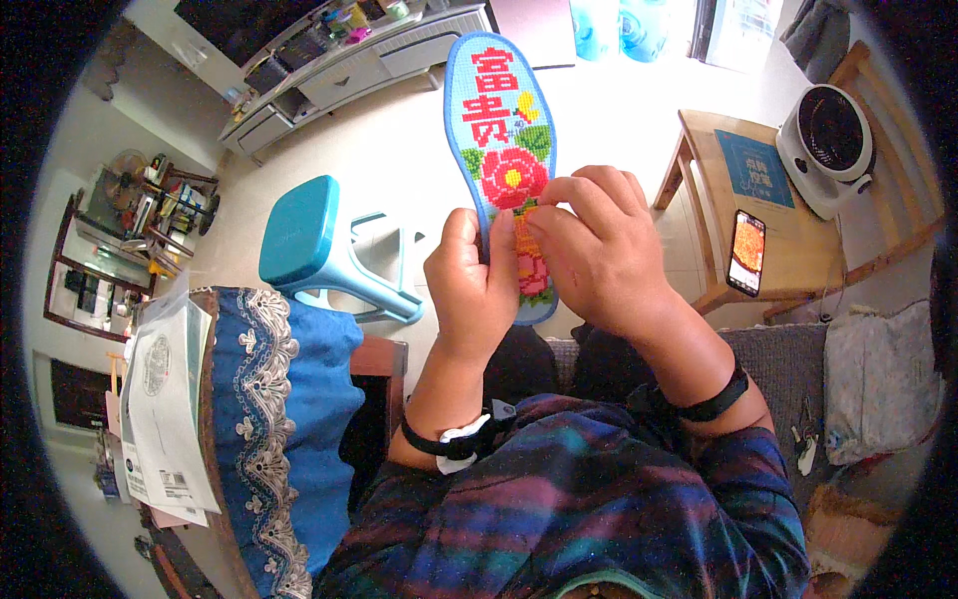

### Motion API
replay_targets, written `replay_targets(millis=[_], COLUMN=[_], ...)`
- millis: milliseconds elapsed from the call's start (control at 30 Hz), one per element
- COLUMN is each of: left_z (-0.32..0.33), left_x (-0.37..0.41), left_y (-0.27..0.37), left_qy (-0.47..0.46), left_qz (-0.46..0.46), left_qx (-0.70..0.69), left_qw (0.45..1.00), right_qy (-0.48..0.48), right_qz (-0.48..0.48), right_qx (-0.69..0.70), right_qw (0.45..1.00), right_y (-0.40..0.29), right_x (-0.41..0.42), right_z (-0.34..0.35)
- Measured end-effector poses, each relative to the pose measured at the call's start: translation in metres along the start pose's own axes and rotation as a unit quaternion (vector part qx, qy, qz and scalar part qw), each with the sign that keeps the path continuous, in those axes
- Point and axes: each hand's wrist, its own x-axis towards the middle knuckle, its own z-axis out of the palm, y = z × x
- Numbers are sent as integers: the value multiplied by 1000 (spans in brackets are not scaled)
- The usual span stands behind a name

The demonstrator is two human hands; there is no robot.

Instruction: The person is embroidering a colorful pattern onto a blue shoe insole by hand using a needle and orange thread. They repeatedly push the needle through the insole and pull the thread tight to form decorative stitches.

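Observation:
A cross-stitched shoe insole (503, 142) with blue edging stands upright in front of me, toe end up. It bears red characters, a red flower with a yellow centre, green leaves and orange and pink stitching. My left hand (475, 277) grips its left edge in the lower half, thumb lying on the stitched face. Over the insole's lower right edge, my right hand (602, 251) has its fingers bent and its thumb and index tips close together at the orange stitching. Whether a needle or thread is between those fingertips is too small to tell.
A blue plastic stool (303, 232) stands at left, near a table draped in blue lace-trimmed cloth (262, 419) with papers (168, 404). At right, a wooden chair (688, 135) carries a phone (747, 253) and a white round appliance (827, 150). A TV cabinet (352, 75) lies beyond.

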Motion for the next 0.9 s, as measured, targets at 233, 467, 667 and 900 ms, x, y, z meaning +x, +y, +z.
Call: replay_targets(millis=[233,467,667,900], left_z=[2,-37,-110,-125], left_x=[1,19,29,25], left_y=[-3,-44,-104,-113], left_qy=[-16,53,127,163], left_qz=[-25,-37,-55,-126], left_qx=[71,186,299,167], left_qw=[997,980,944,964], right_qy=[70,192,349,460], right_qz=[-12,236,310,387], right_qx=[116,685,595,419], right_qw=[991,662,654,680], right_y=[-6,23,134,161], right_x=[1,0,-61,-94], right_z=[-11,-83,-173,-176])
